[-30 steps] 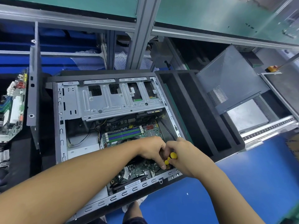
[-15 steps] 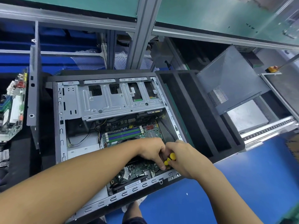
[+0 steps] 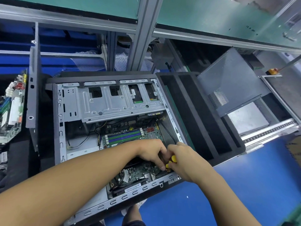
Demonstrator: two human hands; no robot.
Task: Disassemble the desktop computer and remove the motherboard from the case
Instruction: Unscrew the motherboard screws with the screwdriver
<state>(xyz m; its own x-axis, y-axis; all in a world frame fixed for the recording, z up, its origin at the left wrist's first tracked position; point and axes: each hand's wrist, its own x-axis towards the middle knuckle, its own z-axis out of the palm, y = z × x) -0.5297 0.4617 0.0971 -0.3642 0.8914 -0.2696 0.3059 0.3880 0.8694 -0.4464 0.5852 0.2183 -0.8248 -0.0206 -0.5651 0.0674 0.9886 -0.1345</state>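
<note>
An open desktop case [image 3: 60, 128] lies flat with its side off. Inside it sits the green motherboard [image 3: 135, 173] with green and purple memory slots [image 3: 124, 137]. A silver drive cage [image 3: 117, 105] spans the case's far half. My right hand [image 3: 185, 162] is closed around a yellow-handled screwdriver [image 3: 173, 159] at the board's near right corner. My left hand [image 3: 153, 152] reaches in beside it, fingertips pinched at the screwdriver's shaft. The tip is hidden by my fingers.
A black foam tray [image 3: 203, 121] with long slots lies right of the case. A removed grey side panel [image 3: 231, 82] leans further right over a conveyor rail [image 3: 268, 132]. Another circuit board [image 3: 13, 108] stands at the far left beside a grey panel [image 3: 32, 82].
Both hands stay at the near right corner of the board; they shift only slightly around the screwdriver.
</note>
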